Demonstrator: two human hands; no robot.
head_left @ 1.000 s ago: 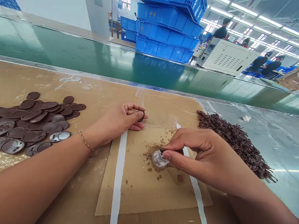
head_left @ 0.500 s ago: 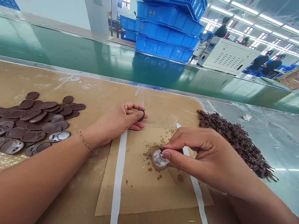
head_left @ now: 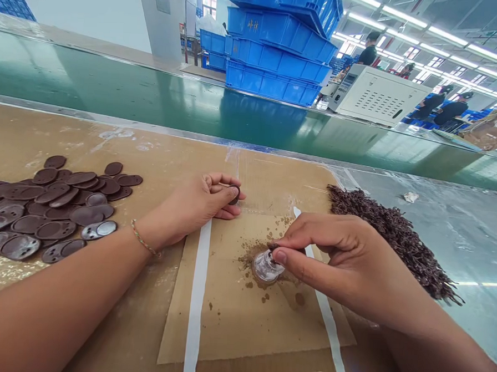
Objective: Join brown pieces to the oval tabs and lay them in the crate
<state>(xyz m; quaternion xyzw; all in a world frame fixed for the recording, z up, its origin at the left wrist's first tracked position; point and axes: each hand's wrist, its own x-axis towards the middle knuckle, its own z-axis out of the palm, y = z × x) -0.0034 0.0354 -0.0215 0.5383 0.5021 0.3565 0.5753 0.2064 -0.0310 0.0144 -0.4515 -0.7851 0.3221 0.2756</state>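
Observation:
My left hand (head_left: 206, 201) holds a small dark brown oval piece (head_left: 235, 193) between thumb and fingers, above the top of a taped cardboard sheet (head_left: 232, 329). A dark brown strand end (head_left: 272, 246) shows in the pinch of my right hand (head_left: 332, 257), right at a small clear container (head_left: 266, 267) with whitish contents. Brown wet spots surround the container on the cardboard. To the left lies a pile of flat brown oval pieces (head_left: 58, 198), some with small holes. At the right is a heap of thin dark brown strands (head_left: 391, 232).
A green conveyor belt (head_left: 173, 101) runs across behind the table. Stacked blue crates (head_left: 274, 82) and a grey-white metal box (head_left: 380, 96) stand beyond it. Several people sit or stand far back at the right.
Both hands stay almost where they were. The camera view has shifted very slightly; nothing has been picked up or let go.

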